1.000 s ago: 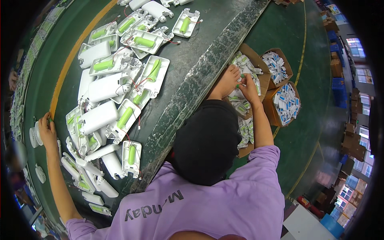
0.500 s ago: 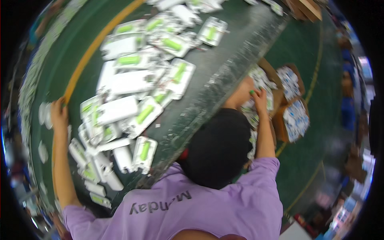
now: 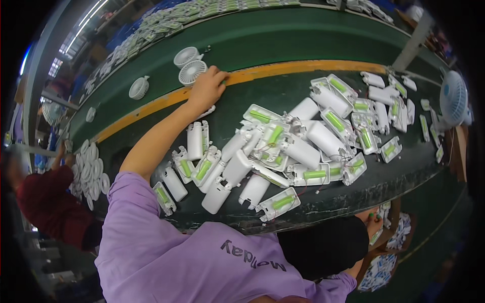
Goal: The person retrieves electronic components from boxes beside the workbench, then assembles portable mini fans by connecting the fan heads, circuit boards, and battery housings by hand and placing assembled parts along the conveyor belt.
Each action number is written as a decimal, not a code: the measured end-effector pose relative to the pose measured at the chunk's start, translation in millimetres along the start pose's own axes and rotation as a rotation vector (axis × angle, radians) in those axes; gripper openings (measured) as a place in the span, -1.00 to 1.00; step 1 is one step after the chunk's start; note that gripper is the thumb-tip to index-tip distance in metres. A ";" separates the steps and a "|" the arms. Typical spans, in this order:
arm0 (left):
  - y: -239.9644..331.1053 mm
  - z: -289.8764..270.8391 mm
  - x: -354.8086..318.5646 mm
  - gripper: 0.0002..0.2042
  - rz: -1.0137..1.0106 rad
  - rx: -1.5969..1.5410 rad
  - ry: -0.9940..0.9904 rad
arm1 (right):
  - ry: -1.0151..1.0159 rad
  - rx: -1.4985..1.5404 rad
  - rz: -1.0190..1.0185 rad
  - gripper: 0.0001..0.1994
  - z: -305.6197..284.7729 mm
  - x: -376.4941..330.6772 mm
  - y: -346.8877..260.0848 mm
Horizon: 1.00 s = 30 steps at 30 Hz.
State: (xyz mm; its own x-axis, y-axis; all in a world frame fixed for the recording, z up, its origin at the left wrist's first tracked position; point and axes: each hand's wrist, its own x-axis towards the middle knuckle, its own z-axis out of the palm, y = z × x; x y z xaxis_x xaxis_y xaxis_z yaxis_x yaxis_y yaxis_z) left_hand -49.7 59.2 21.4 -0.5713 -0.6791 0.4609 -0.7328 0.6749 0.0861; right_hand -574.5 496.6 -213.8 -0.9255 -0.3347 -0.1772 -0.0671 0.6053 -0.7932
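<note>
My left hand reaches across the bench to its yellow edge strip. Its fingers are bent together there; whatever they pinch is hidden. Beside the knuckles lies a white round fan head, with a second fan head just behind. Low at the right, my right hand is by my knee, over a box of white parts. Green shows at its fingertips; its grip is hidden. Between my arms a heap of white handle casings covers the bench, many holding a green cylindrical battery.
A dark green conveyor runs beyond the yellow strip, carrying another fan head. A white-blue fan stands at the right end. Cartons of blue-white pieces sit below. A person in dark red works at the left beside white rings.
The view has swung left and up, so the conveyor and fan heads now show more fully. My left hand remains at the yellow strip, and my right hand remains down by the boxes.
</note>
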 end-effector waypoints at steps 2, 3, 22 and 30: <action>6.4 3.8 7.9 -0.82 -0.002 0.033 -0.049 | 0.082 -0.176 -0.023 -0.58 -14.5 8.9 9.5; 11.0 2.5 12.9 -0.83 0.007 0.084 -0.116 | 0.098 -0.174 -0.030 -0.58 -22.3 11.2 8.8; -60.0 14.8 78.6 -0.68 0.257 0.252 0.085 | -0.395 -0.121 -0.798 -0.74 52.0 -70.3 -376.2; -90.6 27.1 77.0 -0.70 -0.141 0.260 -0.220 | -0.289 -0.299 -0.627 -0.72 115.9 14.6 -409.0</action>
State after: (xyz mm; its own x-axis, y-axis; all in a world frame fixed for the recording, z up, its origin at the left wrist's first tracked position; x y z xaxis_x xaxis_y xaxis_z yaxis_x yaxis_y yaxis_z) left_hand -37.3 -62.0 25.2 -0.5034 -0.8249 0.2572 -0.8631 0.4940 -0.1049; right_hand -517.4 160.5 40.5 -0.5485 -0.8326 0.0774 -0.6859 0.3949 -0.6113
